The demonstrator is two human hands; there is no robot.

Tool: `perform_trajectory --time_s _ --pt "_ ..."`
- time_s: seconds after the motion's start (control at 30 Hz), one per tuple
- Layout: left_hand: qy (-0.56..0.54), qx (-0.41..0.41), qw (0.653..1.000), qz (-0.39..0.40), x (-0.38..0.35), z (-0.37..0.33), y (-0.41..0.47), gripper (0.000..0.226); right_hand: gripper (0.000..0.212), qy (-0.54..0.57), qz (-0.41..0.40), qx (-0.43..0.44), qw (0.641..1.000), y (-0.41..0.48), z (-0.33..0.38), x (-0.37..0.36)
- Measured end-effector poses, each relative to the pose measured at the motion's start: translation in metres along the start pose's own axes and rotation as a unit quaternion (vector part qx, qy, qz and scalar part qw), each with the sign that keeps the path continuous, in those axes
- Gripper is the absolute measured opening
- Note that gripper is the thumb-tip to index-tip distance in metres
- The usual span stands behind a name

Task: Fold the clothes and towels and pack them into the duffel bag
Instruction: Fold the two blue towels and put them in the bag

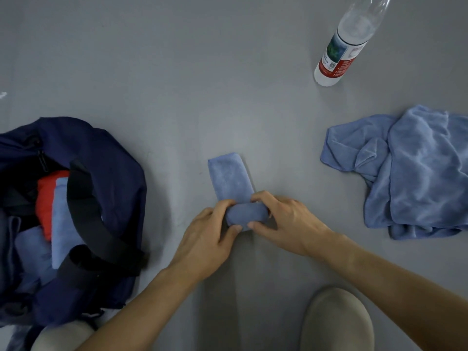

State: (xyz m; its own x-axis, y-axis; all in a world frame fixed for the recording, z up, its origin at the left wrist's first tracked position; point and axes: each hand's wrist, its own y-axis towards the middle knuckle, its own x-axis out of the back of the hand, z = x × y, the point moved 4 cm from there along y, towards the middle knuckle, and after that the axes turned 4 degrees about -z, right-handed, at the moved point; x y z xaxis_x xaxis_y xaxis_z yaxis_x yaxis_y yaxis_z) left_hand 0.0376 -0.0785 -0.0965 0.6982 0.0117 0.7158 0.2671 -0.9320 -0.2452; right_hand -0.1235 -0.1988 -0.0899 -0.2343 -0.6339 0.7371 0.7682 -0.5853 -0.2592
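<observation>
A narrow folded blue towel [230,177] lies on the grey floor in the middle, its near end rolled up. My left hand [210,236] grips the roll from the left and my right hand [286,224] grips it from the right, fingers curled over it. The navy duffel bag [114,173] lies open at the left, with a red garment [46,198] and folded blue towels [62,219] inside under its black strap [88,216]. A loose heap of blue towels [410,173] lies crumpled at the right.
A clear plastic water bottle [344,44] with a red and white label stands at the upper right. My knees [336,323] show at the bottom edge. Grey floor stretches beyond the towel.
</observation>
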Motion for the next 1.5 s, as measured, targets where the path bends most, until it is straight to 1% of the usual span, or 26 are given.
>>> perform_trajectory --time_s 0.07,0.17,0.2,0.27,0.33,0.4,0.47,0.53,0.67,0.7,0.73,0.8,0.87,0.97,1.03,1.07,1.1,1.13,1.17,1.2,1.23,1.27,1.3,1.37,1.43,1.5 --pt "-0.021 0.033 0.999 0.001 0.001 -0.002 0.001 0.035 0.049 0.027 -0.01 -0.046 0.999 0.0 0.0 -0.003" --pt "-0.038 0.076 0.995 -0.043 0.001 -0.005 0.01 0.027 0.05 0.019 -0.099 -0.047 0.994 0.004 0.006 -0.004" --pt "-0.027 0.079 0.995 -0.061 0.001 -0.007 0.013 0.025 0.048 -0.002 -0.135 -0.021 0.991 0.005 0.009 -0.002" --pt "-0.011 0.092 0.992 -0.09 0.003 -0.007 0.02 0.024 0.042 -0.076 -0.195 0.072 0.975 0.006 0.015 -0.002" --pt "-0.014 0.113 0.986 -0.119 0.005 -0.006 0.024 0.027 0.037 -0.146 -0.211 0.155 0.954 0.007 0.014 -0.007" --pt "0.005 0.076 0.987 -0.142 0.006 -0.011 0.026 0.028 0.053 -0.197 -0.171 0.171 0.95 0.011 0.007 -0.014" --pt "0.061 -0.002 0.985 -0.162 0.006 -0.017 0.027 0.025 0.072 -0.234 -0.122 0.159 0.951 0.013 -0.002 -0.021" --pt "0.088 -0.044 0.983 -0.156 0.006 -0.015 0.029 0.031 0.069 -0.243 -0.123 0.151 0.95 0.015 -0.004 -0.022" --pt "0.151 -0.103 0.981 -0.057 0.005 0.003 0.033 0.078 0.06 -0.224 -0.143 0.153 0.952 0.019 -0.003 -0.019" --pt "0.162 -0.118 0.979 -0.044 0.005 0.006 0.033 0.084 0.061 -0.218 -0.146 0.158 0.952 0.02 -0.001 -0.018" --pt "0.162 -0.132 0.977 -0.042 0.006 0.008 0.034 0.083 0.062 -0.215 -0.149 0.16 0.952 0.021 0.002 -0.018" --pt "0.141 -0.143 0.979 -0.046 0.008 0.007 0.036 0.07 0.06 -0.218 -0.163 0.164 0.948 0.022 0.008 -0.016" --pt "0.106 -0.121 0.986 -0.04 0.012 0.004 0.041 0.062 0.053 -0.208 -0.184 0.177 0.944 0.024 0.012 -0.015" --pt "0.03 -0.044 0.998 -0.014 0.016 0.005 0.046 0.059 0.045 -0.175 -0.189 0.183 0.949 0.03 0.015 -0.008" --pt "-0.082 0.042 0.994 -0.058 0.015 0.013 0.042 0.065 0.048 -0.122 -0.145 0.123 0.974 0.04 0.018 0.0" --pt "-0.175 0.112 0.973 -0.096 0.014 0.016 0.036 0.073 0.051 -0.08 -0.114 0.064 0.988 0.045 0.02 0.006" --pt "-0.272 0.185 0.936 -0.122 0.009 0.019 0.03 0.081 0.051 -0.037 -0.083 -0.001 0.996 0.05 0.019 0.011" --pt "-0.358 0.242 0.893 -0.128 0.004 0.017 0.024 0.083 0.047 0.015 -0.064 -0.058 0.996 0.054 0.02 0.014" --pt "-0.421 0.274 0.857 -0.118 -0.002 0.011 0.019 0.075 0.038 0.081 -0.044 -0.1 0.991 0.056 0.02 0.015" --pt "-0.467 0.282 0.831 -0.106 -0.004 0.002 0.016 0.06 0.03 0.156 -0.024 -0.129 0.979 0.056 0.021 0.014" --pt "-0.495 0.276 0.818 -0.093 -0.001 -0.008 0.014 0.049 0.025 0.231 -0.006 -0.15 0.961 0.056 0.025 0.012" --pt "-0.512 0.264 0.813 -0.083 0.005 -0.017 0.011 0.046 0.021 0.3 0.008 -0.167 0.939 0.054 0.028 0.01" --pt "-0.518 0.25 0.814 -0.081 0.016 -0.023 0.007 0.052 0.02 0.357 0.026 -0.176 0.917 0.052 0.036 0.009" --pt "-0.511 0.232 0.822 -0.102 0.04 -0.025 -0.004 0.063 0.032 0.433 0.08 -0.168 0.882 0.049 0.058 0.006" --pt "-0.472 0.224 0.84 -0.147 0.075 -0.018 -0.023 0.061 0.039 0.457 0.124 -0.13 0.871 0.053 0.094 0.003" --pt "-0.429 0.228 0.851 -0.2 0.117 -0.006 -0.047 0.056 0.036 0.443 0.108 -0.095 0.885 0.064 0.139 -0.009"
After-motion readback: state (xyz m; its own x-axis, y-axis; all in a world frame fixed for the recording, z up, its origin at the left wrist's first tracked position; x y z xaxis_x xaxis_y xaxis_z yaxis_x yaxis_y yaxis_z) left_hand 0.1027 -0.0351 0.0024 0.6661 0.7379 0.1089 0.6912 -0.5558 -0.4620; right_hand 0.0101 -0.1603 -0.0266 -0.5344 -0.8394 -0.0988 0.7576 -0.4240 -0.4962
